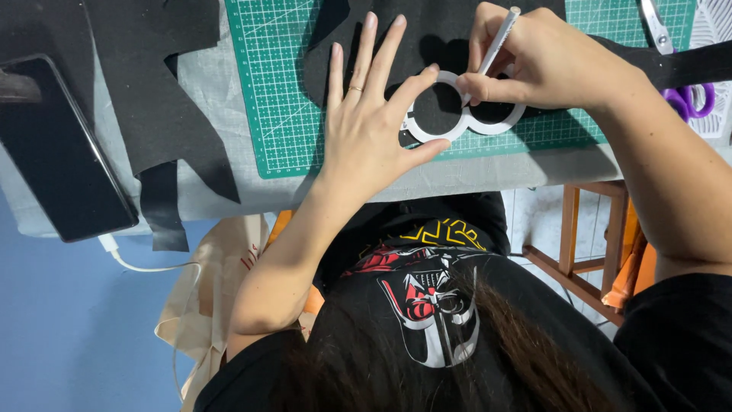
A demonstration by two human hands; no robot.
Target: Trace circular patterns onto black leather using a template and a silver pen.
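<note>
White ring template (457, 122) pinned by left hand (366, 130); right hand (541, 57) traces with pen (492, 46).

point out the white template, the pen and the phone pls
white template (438, 134), head view: on its lower left ring, beside the left thumb.
pen (499, 38), head view: mid-barrel, above the right hand's fingers.
phone (61, 152), head view: middle of its dark screen, at the table's left edge.

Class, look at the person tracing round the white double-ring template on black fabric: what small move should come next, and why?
Probably carry the white pencil on round the inner edge of the left ring. The right hand holds its tip at the join of the white double-ring template, while the left hand pins that ring flat on the black fabric with thumb and forefinger, so it looks steady enough to trace.
</note>
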